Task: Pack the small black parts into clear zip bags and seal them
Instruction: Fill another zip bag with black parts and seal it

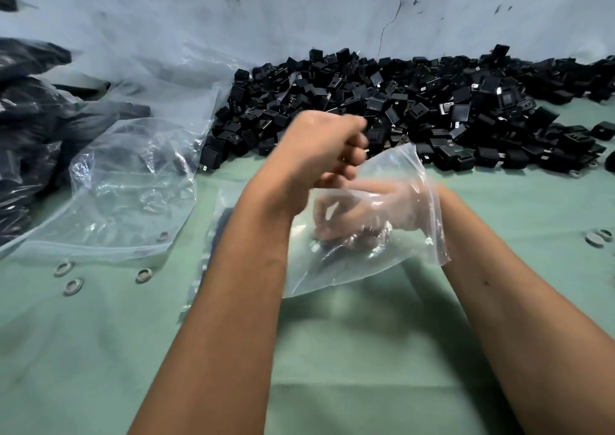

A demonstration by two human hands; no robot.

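While the left hand (pixel 327 145) is raised above the green desk (pixel 349 351), its fingers are curled tight and pinch the upper edge of a clear zip bag (pixel 396 175), holding the mouth up. From the head view, the right hand (pixel 352 215) is thrust inside that bag, seen through the plastic, with its fingers bent around something dark near the bag's bottom (too blurred to make out, though it looks like one of the small black parts). Behind both hands, a wide heap of small black parts (pixel 416 101) lies on the desk against a pale wall (pixel 299 12), stretching to the right edge. To the left of the heap, a large, crumpled clear plastic bag (pixel 129 188) lies open on the desk, and farther left sit dark bundles wrapped in plastic (pixel 30 118). A flat clear bag (pixel 213 251) with something dark in it lies just beside the left forearm. Several small grey rings (pixel 71 286) are scattered on the desk near the large bag, and more (pixel 597 238) lie at the right.
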